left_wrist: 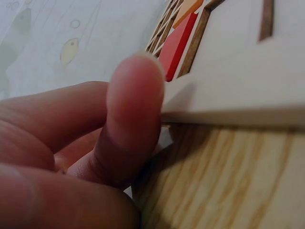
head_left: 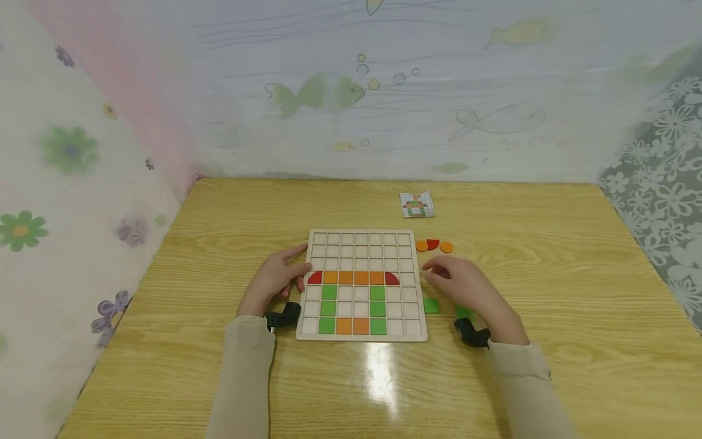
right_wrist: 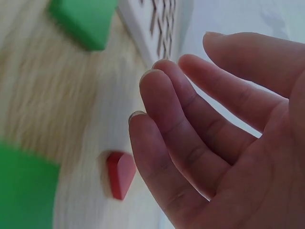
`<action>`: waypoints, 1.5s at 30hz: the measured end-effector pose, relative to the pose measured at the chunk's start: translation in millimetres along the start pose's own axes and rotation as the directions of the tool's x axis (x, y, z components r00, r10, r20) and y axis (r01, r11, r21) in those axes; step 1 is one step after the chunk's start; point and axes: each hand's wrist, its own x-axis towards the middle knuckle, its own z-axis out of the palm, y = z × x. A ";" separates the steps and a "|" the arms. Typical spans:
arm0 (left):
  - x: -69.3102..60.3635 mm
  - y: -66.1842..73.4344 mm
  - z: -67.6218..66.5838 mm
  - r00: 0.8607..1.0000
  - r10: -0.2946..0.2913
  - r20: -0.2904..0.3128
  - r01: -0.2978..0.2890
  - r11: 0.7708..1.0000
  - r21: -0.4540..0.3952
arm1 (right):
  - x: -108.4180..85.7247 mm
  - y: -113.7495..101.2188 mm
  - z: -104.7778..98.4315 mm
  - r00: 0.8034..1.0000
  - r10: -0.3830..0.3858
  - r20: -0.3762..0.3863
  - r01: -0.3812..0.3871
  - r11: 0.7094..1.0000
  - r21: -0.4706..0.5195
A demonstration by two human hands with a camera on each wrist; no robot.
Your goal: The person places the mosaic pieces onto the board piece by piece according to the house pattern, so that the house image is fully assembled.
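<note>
A square wooden grid board (head_left: 362,251) lies flat on the table. Red quarter-circle tiles (head_left: 392,278) end a row of orange square tiles (head_left: 346,278). Green square tiles (head_left: 377,292) form two columns below, with two orange squares between them at the bottom. At the board's left edge, my left hand (head_left: 274,277) rests with its fingers loosely bent and touches the rim. My right hand (head_left: 457,280) hovers just right of the board, its fingers gently bent and nothing between them. Below it, the right wrist view shows a loose red piece (right_wrist: 121,175) and green tiles (right_wrist: 88,21).
Beyond the board lies a small printed card (head_left: 417,205) with a coloured grid figure. Orange discs (head_left: 446,247) and a red quarter-circle piece (head_left: 433,244) sit past the right hand. A loose green square (head_left: 431,306) lies by the board's right edge. A patterned wall (head_left: 384,122) backs the table.
</note>
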 end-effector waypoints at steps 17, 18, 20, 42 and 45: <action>0.4 -2.7 1.3 1.000 0.020 -0.011 -0.019 1.000 0.023 | -14.0 14.0 0.9 0.988 -0.049 0.144 0.046 0.999 0.020; 0.2 -2.6 1.6 1.000 0.020 -0.011 -0.019 1.000 0.022 | -14.0 14.3 0.6 0.988 -0.047 0.149 0.045 0.999 0.016; 0.1 -2.6 2.1 1.000 0.018 -0.011 -0.018 1.000 0.017 | -14.6 14.8 0.3 0.984 -0.046 0.170 0.046 0.999 0.004; -0.8 -0.2 -0.5 1.000 0.018 -0.003 -0.018 0.999 0.026 | -15.9 7.6 2.9 0.976 -0.033 0.213 0.033 0.999 0.004; -0.9 0.2 -0.5 1.000 0.015 0.000 -0.015 1.000 0.024 | -16.5 7.2 1.9 0.975 -0.017 0.220 0.015 1.000 0.014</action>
